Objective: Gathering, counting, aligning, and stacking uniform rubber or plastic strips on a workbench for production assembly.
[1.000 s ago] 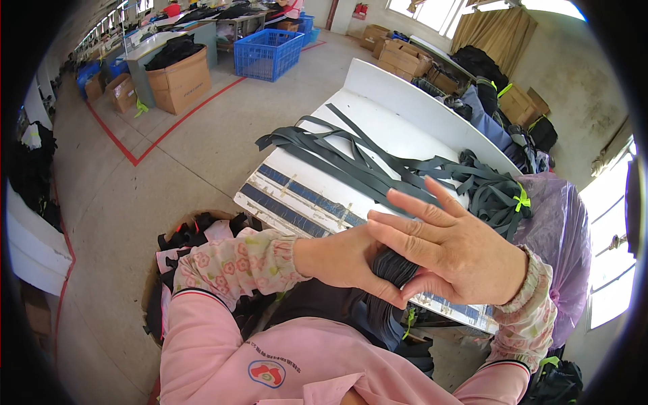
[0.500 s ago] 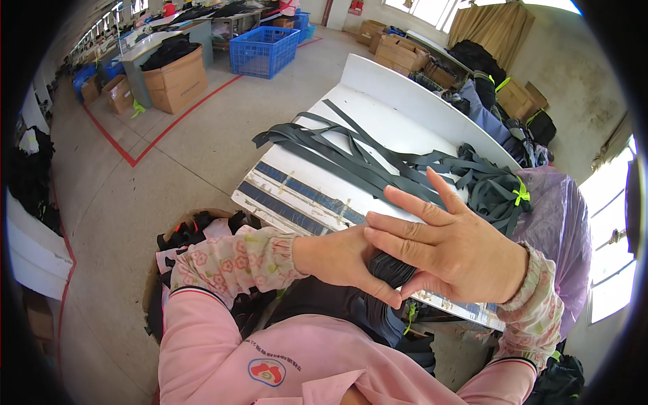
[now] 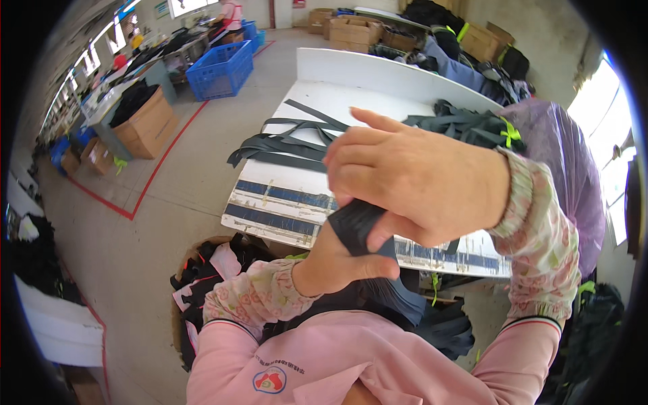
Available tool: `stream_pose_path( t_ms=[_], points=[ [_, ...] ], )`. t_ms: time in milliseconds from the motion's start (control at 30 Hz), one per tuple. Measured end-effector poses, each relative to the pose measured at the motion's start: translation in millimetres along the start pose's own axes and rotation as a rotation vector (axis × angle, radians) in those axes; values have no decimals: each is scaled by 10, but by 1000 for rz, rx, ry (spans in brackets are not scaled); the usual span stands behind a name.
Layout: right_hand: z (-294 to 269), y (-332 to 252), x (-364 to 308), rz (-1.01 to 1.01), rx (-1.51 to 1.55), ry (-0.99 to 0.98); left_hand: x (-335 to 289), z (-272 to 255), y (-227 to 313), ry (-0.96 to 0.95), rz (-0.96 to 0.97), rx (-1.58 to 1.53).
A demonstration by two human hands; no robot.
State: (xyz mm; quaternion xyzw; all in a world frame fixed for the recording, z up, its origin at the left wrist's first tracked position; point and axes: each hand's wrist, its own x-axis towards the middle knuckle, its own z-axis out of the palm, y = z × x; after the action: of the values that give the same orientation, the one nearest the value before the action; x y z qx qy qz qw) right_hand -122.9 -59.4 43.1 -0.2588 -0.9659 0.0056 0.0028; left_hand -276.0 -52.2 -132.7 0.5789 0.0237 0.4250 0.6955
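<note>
Both hands close on a dark bundle in front of a worker's chest, held above the near edge of a white worktop. The left hand reaches in from the lower left, gripping the bundle from beneath, its thumb stretched out to the right below the dark layers; its other fingers are hidden behind them. The right hand arches over the top, back of the hand upward and wrist bent, with its thumb pressed on the bundle's face. Its fingers curl over toward the left, the little finger lifted away from the rest. Floral sleeves cover both forearms, which angle inward from either side.

Just below the hands, more dark layers fan out near the lap; the left hand hides whether they join the bundle. Beyond the hands, loose dark strips lie across the worktop. A tangled heap of them sits past the right hand, near a bright yellow-green tie. A purple bag stands right of the hands. Left of them, lower than the worktop, a carton holds black and pink pieces.
</note>
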Motion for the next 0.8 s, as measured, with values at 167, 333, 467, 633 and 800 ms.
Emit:
stream_pose_path(
  t_ms=[167,333,467,633,800],
  points=[
    [200,270,-340,126,353,119,280,265,-33,102,-42,-121],
    [1689,843,-1405,642,1098,623,362,256,14,-15,37,-131],
    [3354,1061,-2620,1345,1104,29,541,346,31,-54,7,-131],
    [4157,1258,-4025,1681,257,421,1015,756,-2,-130,-22,-109],
    [2232,314,-2750,510,1436,966,1659,1305,13,-329,-48,92]
  ],
)
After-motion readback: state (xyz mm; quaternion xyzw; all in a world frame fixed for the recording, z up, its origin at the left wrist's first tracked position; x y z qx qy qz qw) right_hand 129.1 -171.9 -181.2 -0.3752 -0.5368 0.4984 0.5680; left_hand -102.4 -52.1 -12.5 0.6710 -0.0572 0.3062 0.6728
